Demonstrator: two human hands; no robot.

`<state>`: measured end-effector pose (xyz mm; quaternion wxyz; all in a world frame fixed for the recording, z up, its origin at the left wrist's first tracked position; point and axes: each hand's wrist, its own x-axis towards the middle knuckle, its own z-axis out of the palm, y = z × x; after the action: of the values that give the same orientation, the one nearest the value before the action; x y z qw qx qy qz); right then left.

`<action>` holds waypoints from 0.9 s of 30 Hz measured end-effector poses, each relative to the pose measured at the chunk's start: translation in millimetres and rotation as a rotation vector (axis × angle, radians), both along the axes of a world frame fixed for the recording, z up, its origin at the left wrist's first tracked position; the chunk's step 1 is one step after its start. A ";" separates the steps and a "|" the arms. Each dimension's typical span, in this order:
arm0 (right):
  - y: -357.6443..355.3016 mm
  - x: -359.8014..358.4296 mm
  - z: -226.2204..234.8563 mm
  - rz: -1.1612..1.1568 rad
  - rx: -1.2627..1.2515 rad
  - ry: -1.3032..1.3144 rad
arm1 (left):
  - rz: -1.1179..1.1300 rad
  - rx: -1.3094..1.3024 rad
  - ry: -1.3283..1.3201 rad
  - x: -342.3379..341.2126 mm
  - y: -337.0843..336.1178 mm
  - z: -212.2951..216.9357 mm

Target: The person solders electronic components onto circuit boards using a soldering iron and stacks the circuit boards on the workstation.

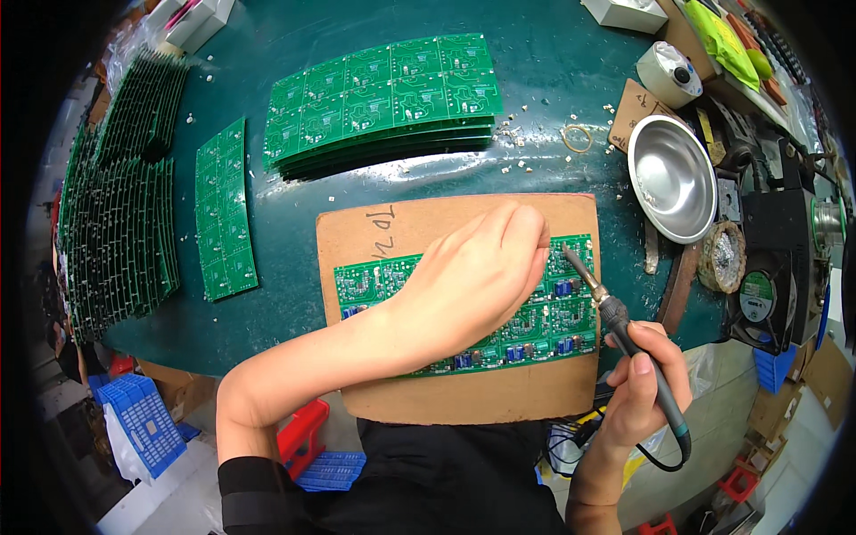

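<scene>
A green panel of joined circuit boards [535, 321] with blue parts and small components lies on a cardboard sheet [473, 401] in front of me. My left hand [481, 272] is over the panel, its fingers bent together and pointing down at the upper part; whatever they pinch is hidden. In my right hand [631, 410] is a soldering iron [615, 314] with a dark handle, held like a pen. Its metal tip reaches the panel's upper right area, close beside my left fingertips. Whether the tip touches the board is too small to tell.
Stacked green panels [383, 94] lie beyond the cardboard, with a single panel [226, 209] to their left. Several panels stand in rows [134, 205] at far left. On the right are a metal bowl [673, 178], a black fan [762, 299] and a solder spool [829, 223].
</scene>
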<state>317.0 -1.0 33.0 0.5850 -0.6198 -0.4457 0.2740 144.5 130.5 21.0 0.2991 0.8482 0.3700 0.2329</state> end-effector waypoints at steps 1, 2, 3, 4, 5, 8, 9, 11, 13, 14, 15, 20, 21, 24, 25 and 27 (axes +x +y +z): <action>0.8 0.3 -1.1 0.001 -0.003 -0.001 | -0.002 -0.002 -0.001 1.1 0.0 -1.8; 1.6 0.6 -2.1 0.002 -0.005 -0.003 | 0.004 0.025 0.004 2.0 0.0 -3.4; 2.1 1.4 -1.6 0.000 -0.007 -0.001 | 0.010 0.052 0.010 3.0 -0.5 -3.9; 2.7 2.7 -0.6 0.007 -0.009 0.000 | 0.008 0.050 0.011 4.1 0.1 -4.6; 3.0 4.0 -0.1 0.013 -0.010 0.000 | 0.005 0.063 0.000 5.2 1.4 -5.4; 3.9 8.2 -5.9 0.016 0.022 0.005 | 0.007 0.095 0.000 6.9 1.1 -5.6; 3.6 8.1 -5.4 0.016 0.021 0.006 | 0.011 0.114 0.005 7.3 1.0 -5.7; 3.2 7.9 -3.6 0.029 -0.025 0.022 | 0.020 0.124 0.005 7.4 0.5 -7.3; 4.0 7.7 -4.6 0.033 -0.010 0.036 | 0.028 0.132 0.003 7.9 -0.2 -8.7; 4.5 7.5 -5.0 0.038 0.005 0.049 | 0.025 0.168 0.021 8.8 0.0 -9.4; 4.4 8.8 -3.6 0.037 0.004 0.048 | 0.022 0.203 0.037 9.7 -0.1 -9.2; -3.0 20.5 -3.4 -0.139 0.045 -0.042 | 0.027 0.231 0.007 8.3 -2.0 -5.6; -7.7 31.3 -0.8 -0.145 0.032 -0.102 | 0.018 0.225 0.000 6.7 -2.6 -4.4; -16.6 49.0 -10.5 -0.484 -0.042 -0.340 | 0.014 0.191 -0.003 3.4 -5.7 0.5; -17.7 54.8 -11.2 -0.484 -0.048 -0.347 | 0.014 0.184 -0.009 2.1 -5.0 -0.4; -19.1 63.7 -12.3 -0.453 -0.229 -0.845 | 0.010 0.113 -0.052 -2.7 -3.5 0.3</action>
<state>380.7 -20.1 20.7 0.3260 -0.8184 -0.4650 -0.0880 141.8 127.0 21.3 0.2589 0.8556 0.3525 0.2768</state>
